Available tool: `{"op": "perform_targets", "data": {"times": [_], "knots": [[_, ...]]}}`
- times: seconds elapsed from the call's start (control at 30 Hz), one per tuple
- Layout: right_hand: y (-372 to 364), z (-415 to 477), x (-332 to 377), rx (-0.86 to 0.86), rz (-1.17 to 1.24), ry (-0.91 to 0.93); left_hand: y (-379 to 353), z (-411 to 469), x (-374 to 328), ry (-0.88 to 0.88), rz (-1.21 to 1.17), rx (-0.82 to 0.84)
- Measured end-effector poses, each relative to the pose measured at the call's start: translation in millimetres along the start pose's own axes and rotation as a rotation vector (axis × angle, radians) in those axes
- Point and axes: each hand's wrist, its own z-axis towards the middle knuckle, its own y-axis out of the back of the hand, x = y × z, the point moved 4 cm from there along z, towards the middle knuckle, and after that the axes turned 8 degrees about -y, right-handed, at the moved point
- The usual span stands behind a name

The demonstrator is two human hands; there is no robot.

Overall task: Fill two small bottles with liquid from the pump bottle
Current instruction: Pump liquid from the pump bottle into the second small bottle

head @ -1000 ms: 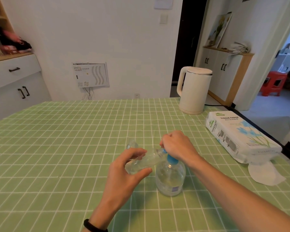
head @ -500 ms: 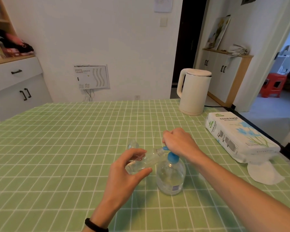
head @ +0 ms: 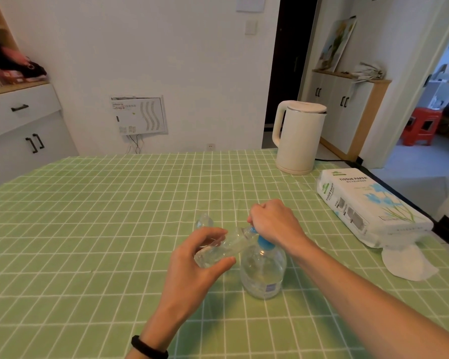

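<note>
A clear pump bottle [head: 262, 275] with a blue pump collar stands upright on the green checked tablecloth [head: 88, 229]. My right hand [head: 272, 221] rests closed on top of its pump head, which it hides. My left hand [head: 195, 263] holds a small clear bottle [head: 218, 248] tilted on its side, its mouth up against the blue nozzle. A second small clear bottle [head: 204, 221] stands on the cloth just behind my left hand, partly hidden.
A white electric kettle [head: 297, 137] stands at the table's far right. A pack of tissue paper [head: 368, 206] lies along the right edge, with a loose white tissue [head: 410, 263] in front of it. A doorway opens beyond to the right.
My right hand has shifted slightly on the pump head. The tilted small bottle and the pump bottle stay where they were.
</note>
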Motion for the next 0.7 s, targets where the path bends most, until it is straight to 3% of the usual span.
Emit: {"op": "perform_targets", "data": {"times": [0.37,0.7], "knots": [[9.1,5.3,8.5,-0.019,-0.019,0.067,3.6,0.2,-0.5,-0.009,-0.014,-0.005],[-1.5,3.0,1.1,-0.010,-0.018,0.013,3.9,-2.2,7.5,-0.008,-0.006,0.001]]}}
